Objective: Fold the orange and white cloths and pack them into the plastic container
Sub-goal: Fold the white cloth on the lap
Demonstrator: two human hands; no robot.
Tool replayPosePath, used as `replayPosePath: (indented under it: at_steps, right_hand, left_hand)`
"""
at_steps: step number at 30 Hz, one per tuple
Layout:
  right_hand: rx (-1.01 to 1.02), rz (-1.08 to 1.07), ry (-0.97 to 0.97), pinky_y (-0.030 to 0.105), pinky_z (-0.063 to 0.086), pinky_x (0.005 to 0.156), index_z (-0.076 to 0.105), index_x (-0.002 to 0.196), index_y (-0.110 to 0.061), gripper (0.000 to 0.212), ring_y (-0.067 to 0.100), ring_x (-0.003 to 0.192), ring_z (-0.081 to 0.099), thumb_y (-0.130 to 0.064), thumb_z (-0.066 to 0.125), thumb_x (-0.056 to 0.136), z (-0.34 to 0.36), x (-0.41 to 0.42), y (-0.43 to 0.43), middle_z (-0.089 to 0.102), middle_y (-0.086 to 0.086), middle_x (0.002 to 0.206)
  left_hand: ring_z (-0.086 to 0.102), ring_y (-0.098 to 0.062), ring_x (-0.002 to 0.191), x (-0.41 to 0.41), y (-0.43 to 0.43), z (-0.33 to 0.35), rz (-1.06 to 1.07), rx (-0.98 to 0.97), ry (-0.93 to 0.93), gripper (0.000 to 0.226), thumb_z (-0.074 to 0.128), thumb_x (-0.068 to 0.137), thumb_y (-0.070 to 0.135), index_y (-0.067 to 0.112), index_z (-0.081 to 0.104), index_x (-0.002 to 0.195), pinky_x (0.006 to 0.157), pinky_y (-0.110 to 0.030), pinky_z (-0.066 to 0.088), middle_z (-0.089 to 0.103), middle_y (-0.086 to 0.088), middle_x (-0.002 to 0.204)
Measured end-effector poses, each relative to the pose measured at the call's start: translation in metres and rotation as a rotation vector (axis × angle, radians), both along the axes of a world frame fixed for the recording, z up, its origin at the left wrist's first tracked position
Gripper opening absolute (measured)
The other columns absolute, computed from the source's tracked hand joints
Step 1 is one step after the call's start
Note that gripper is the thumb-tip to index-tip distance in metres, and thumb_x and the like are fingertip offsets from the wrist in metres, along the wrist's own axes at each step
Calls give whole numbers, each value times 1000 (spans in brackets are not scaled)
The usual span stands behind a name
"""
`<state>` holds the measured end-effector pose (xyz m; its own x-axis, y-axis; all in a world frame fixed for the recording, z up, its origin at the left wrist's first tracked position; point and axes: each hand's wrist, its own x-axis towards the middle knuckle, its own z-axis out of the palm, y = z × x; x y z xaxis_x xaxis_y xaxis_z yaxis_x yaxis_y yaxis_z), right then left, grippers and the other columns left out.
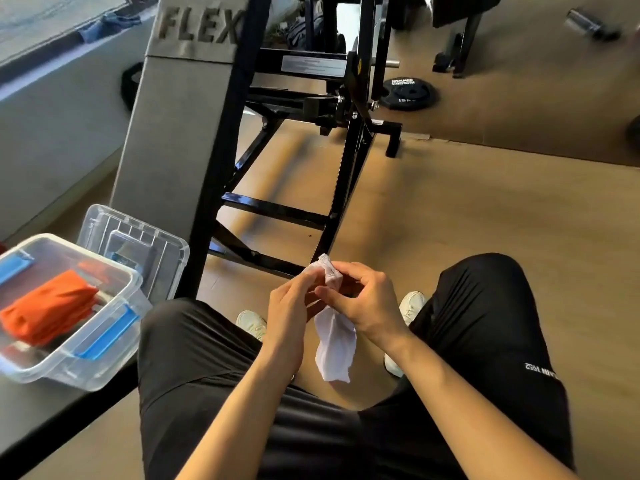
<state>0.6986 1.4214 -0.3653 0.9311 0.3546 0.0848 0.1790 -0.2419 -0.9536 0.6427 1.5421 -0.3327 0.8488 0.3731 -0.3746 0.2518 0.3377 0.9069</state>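
Seemingly thin white cloth [335, 344], hands [289, 304] [363, 299] pinching

A gym's brown floor [485, 209] holds a black steel frame [349, 174], grey pad [183, 133] and weight plate [408, 95].

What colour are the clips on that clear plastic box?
Blue. The head view shows the clips on the plastic container clearly.

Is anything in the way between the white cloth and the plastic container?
Nothing visible does. The left hand and right hand hold the white cloth; the plastic container sits open, orange cloth inside.
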Motion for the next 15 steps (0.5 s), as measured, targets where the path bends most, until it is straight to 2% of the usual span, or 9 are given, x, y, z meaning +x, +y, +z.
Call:
replayPosePath:
  at_steps: [4, 6, 8, 10, 12, 15]
  right_hand:
    - [-20, -49, 10, 31, 61, 85, 74, 116, -13, 30, 11, 97, 70, -25, 74, 88, -10, -1, -14, 76, -1, 106]
    - [13, -15, 59, 26, 60, 80, 76, 108, -14, 18, 8, 92, 69, -16, 69, 92, -10, 3, -21, 75, -3, 98]
    - [76, 26, 115, 17, 53, 73, 74, 97, -16, 17, 5, 84, 65, -5, 64, 92, -9, 7, -27, 72, -9, 87]
    - [122, 58, 162, 15, 48, 71, 72, 91, -17, 21, 4, 80, 61, 0, 60, 91, -8, 12, -32, 69, -12, 81]
    - [177, 93, 203, 17, 48, 73, 72, 91, -17, 21, 7, 83, 61, -1, 58, 90, -7, 15, -36, 69, -9, 83]
    - [252, 146, 250, 21, 52, 78, 73, 94, -19, 21, 11, 90, 64, -2, 61, 91, -6, 19, -39, 71, -5, 89]
  left_hand:
    - [75, -24, 102, -15, 3, -6, -138, 0, 22, 36, 57, 98, 34, 8, 75, 113, 86, -31, 60, 79, -11, 106]
    - [76, -28, 97, -22, 12, -10, -135, 53, 39, 32, 53, 102, 27, 6, 76, 109, 79, -28, 61, 79, -13, 102]
    - [75, -30, 94, -28, 25, -17, -73, 215, 45, 23, 56, 101, 17, 9, 77, 104, 74, -24, 60, 79, -10, 96]
    - [73, -26, 94, -29, 40, -22, -59, 416, 50, 15, 65, 96, 13, 18, 76, 105, 76, -22, 60, 78, -4, 96]
    - [70, -16, 102, -27, 53, -29, -192, 594, 54, 31, 77, 87, 19, 27, 70, 116, 85, -26, 59, 73, 4, 109]
    - [55, -7, 119, -18, 54, -37, -512, 771, 92, 78, 87, 72, 45, 35, 51, 141, 101, -30, 48, 57, 12, 134]
